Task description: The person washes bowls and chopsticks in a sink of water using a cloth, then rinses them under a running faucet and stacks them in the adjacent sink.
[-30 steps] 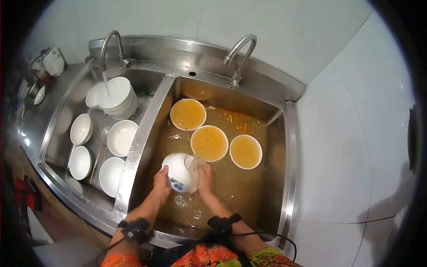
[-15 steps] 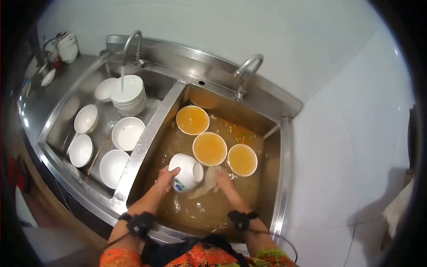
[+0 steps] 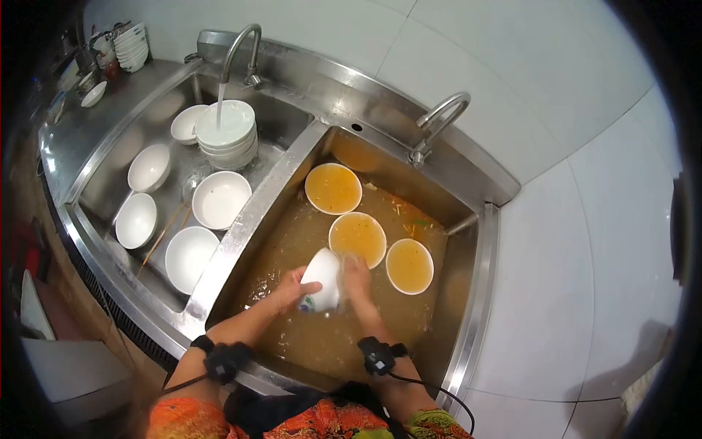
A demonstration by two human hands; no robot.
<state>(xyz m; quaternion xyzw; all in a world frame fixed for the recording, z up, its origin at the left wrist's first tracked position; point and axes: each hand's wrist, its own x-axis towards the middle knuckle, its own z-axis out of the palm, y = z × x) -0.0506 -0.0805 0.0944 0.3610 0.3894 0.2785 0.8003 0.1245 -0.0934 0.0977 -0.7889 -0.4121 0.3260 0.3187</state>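
Observation:
My left hand (image 3: 295, 287) grips a white bowl (image 3: 322, 279) with a blue and green pattern, tilted on its side above the brownish water in the right basin. Against the bowl's right side is my right hand (image 3: 356, 276), closed around a pale cloth (image 3: 343, 272), which is blurred. Just beyond my hands, three bowls filled with orange-yellow liquid sit in the water: one at the back (image 3: 333, 189), one in the middle (image 3: 357, 240) and one to the right (image 3: 409, 266).
In the left basin, water runs from a faucet (image 3: 241, 51) onto stacked white dishes (image 3: 227, 126), with several white bowls (image 3: 191, 260) and chopsticks (image 3: 162, 238) around. A metal divider (image 3: 256, 212) separates the basins. Another faucet (image 3: 442, 121) stands behind the right basin.
The bowl has turned more onto its side in my left hand. My right hand has come up from the water to the bowl with the cloth. The camera view has shifted.

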